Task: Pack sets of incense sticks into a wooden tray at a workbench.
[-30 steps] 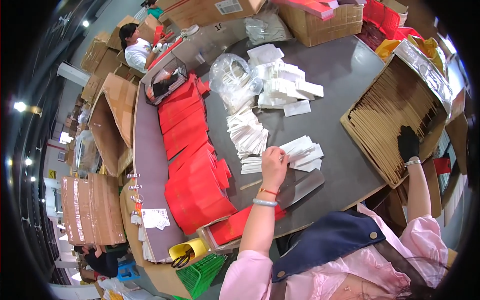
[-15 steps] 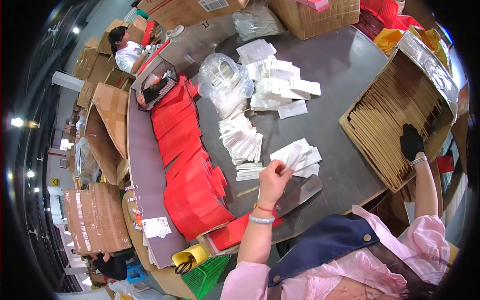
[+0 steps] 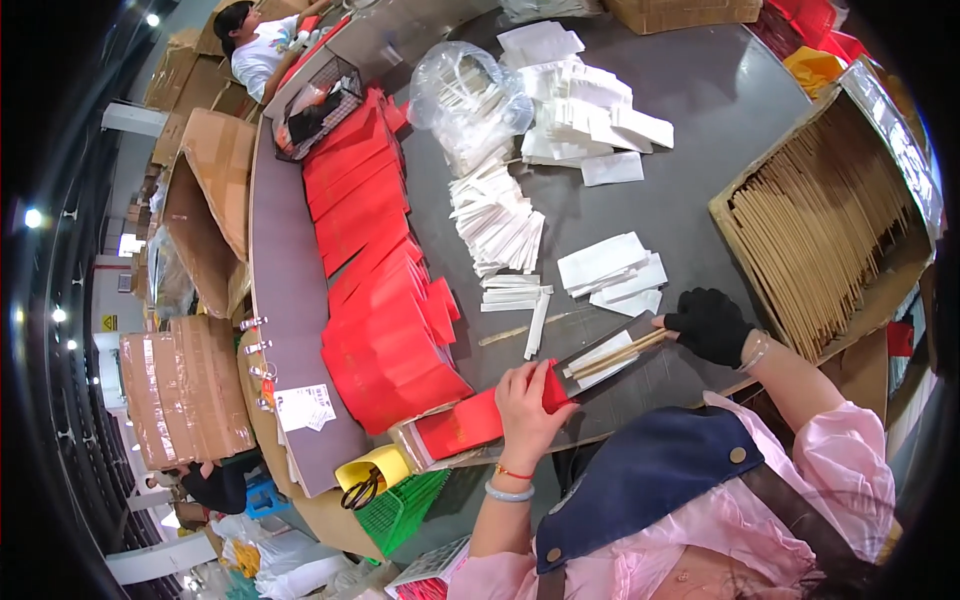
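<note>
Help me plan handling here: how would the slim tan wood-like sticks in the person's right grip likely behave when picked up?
The slim tan wood-like sticks are probably stiff: they project straight from the right grip, which holds one end. Being so thin, they're likely light. They might splay or roll apart, since no band shows around them.

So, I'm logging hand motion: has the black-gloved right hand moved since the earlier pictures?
Yes: against the open brown cardboard box, the right hand has moved left, out of it and over the dark grey table.
</note>
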Motion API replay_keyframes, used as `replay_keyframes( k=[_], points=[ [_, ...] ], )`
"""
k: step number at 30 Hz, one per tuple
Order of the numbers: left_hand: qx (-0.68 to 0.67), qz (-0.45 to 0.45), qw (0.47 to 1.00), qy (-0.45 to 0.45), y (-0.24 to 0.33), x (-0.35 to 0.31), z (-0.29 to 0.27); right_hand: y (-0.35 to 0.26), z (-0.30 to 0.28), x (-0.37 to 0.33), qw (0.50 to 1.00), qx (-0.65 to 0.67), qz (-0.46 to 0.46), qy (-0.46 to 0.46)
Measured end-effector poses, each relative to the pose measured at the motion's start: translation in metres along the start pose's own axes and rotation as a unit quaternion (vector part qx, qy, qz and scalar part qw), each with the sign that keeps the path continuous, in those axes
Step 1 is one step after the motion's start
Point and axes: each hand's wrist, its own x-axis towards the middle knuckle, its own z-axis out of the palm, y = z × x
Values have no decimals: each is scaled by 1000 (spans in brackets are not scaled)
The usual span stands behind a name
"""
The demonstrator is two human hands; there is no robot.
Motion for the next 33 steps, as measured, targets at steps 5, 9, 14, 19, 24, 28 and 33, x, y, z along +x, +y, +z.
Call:
replay_keyframes(
  k=[5,9,14,19,24,28,33],
  points=[
    [-3,21,1000,-10,17,6,18,-32,35,32,972,91,-172,131],
    [26,32,999,-32,10,7,23,-1,57,29,973,158,-36,164],
    [-5,55,998,-36,19,23,23,-79,70,40,910,380,-112,119],
    [57,134,975,-167,25,38,1,-57,29,34,977,-69,-154,131],
    [32,131,985,-107,-7,72,-86,-38,-28,15,979,-1,-63,194],
    [221,-8,971,87,-46,54,-75,-42,-38,10,989,-23,-7,143],
    [71,-175,981,49,-14,-7,27,-55,-27,9,992,-48,-29,116]
  ],
)
